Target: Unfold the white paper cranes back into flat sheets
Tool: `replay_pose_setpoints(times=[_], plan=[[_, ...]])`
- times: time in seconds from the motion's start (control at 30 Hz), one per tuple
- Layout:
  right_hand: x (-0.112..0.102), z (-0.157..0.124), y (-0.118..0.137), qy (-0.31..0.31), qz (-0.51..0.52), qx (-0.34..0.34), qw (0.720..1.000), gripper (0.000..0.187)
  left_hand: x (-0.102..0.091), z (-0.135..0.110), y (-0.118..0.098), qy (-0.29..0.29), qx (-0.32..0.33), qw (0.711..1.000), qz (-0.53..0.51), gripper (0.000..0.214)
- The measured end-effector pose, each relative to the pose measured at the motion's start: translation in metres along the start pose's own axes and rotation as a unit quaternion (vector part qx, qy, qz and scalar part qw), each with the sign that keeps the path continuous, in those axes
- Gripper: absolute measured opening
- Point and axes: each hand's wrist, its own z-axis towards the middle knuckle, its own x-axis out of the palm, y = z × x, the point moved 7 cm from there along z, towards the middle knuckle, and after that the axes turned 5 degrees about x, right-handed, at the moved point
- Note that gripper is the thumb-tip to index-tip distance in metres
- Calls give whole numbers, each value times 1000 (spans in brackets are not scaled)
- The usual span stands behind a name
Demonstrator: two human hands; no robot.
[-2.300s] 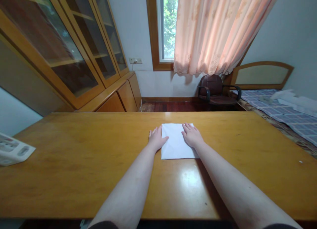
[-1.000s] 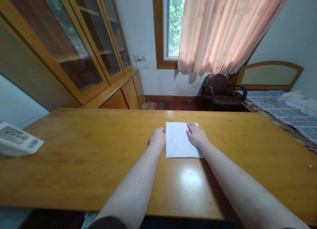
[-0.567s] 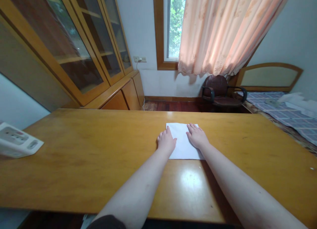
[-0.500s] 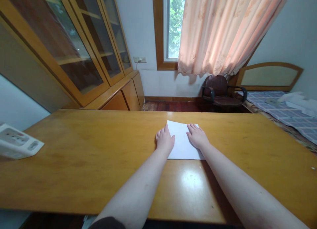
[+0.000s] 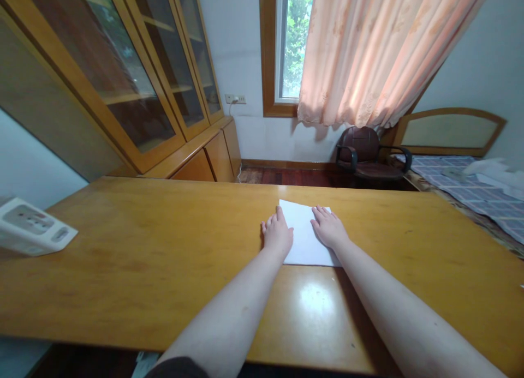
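A white sheet of paper (image 5: 303,241) lies on the wooden table (image 5: 164,247), its near edge straight and its far left corner pointing away from me. My left hand (image 5: 278,235) rests along the paper's left edge, thumb on the sheet and the other fingers reaching forward, apart. On the right side of the sheet my right hand (image 5: 329,228) lies flat with its fingers spread, covering part of the right edge. Neither hand grips anything.
A white box-shaped power strip (image 5: 36,228) stands at the table's left end. Beyond the table are a glass-door cabinet (image 5: 155,83), an office chair (image 5: 364,154) and a bed (image 5: 458,171). A pink curtain (image 5: 368,51) hangs over the window.
The view has shifted slightly, so the scene sits a little further right. My left hand's fingers have spread and straightened somewhat; the right hand stays flat on the paper.
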Motion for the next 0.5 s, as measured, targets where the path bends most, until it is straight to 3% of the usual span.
replay_pose_setpoints(times=[0.1,0.33,0.43,0.5], plan=[[0,0,0,-2,0,-4,1000,54,-7,-4,-13,-15,53,998,-18,68],[-1,0,0,0,1,-16,1000,53,1,-23,-47,82,145,973,-162,73],[1,-1,1,11,-2,-32,999,52,6,-22,-48,127,174,952,-218,53],[1,0,0,7,-1,-22,1000,53,9,-16,-38,138,166,948,-233,53]])
